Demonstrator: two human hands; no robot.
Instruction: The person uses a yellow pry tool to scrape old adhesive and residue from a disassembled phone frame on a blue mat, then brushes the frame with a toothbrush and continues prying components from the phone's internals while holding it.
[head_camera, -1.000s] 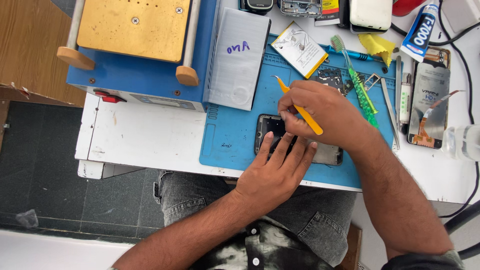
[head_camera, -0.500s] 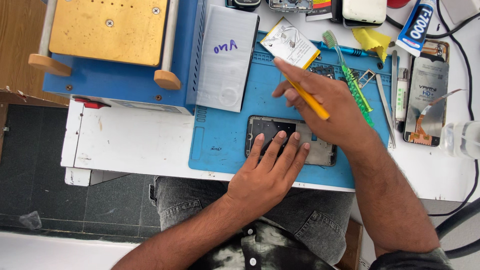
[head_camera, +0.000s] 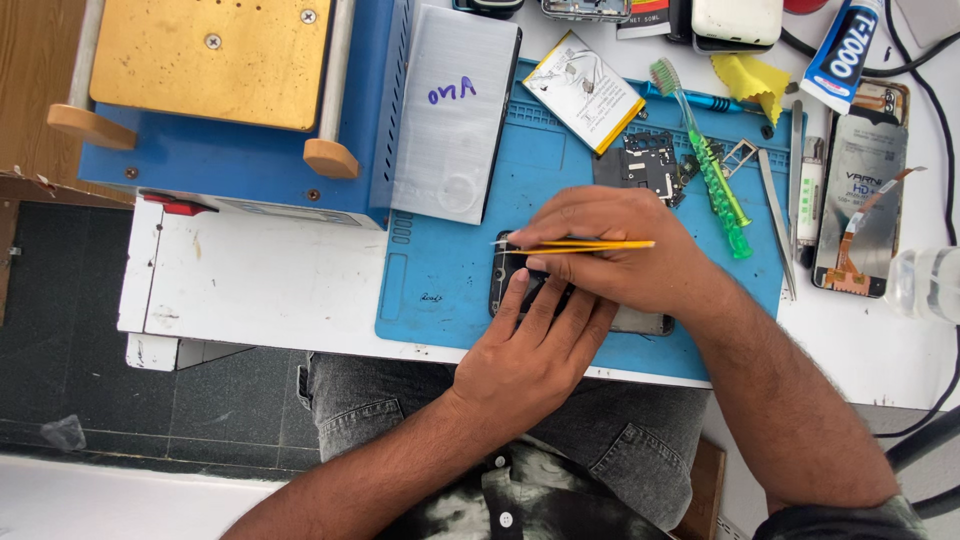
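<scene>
The right hand (head_camera: 620, 255), gripping yellow tweezers (head_camera: 580, 245), is now lying level; left hand (head_camera: 530, 350) is pressing the dark phone (head_camera: 505, 280), mostly hidden, mid-frame.

white table (head_camera: 250, 290), dark tiled floor (head_camera: 60, 330)

A dark, opened phone (head_camera: 520, 285) lies flat near the front edge of the blue work mat (head_camera: 440, 290), long side along that edge, mostly covered. Yellow tweezers (head_camera: 585, 246) lie level above its left end, the pale tips pointing toward the mat's left edge.
</scene>
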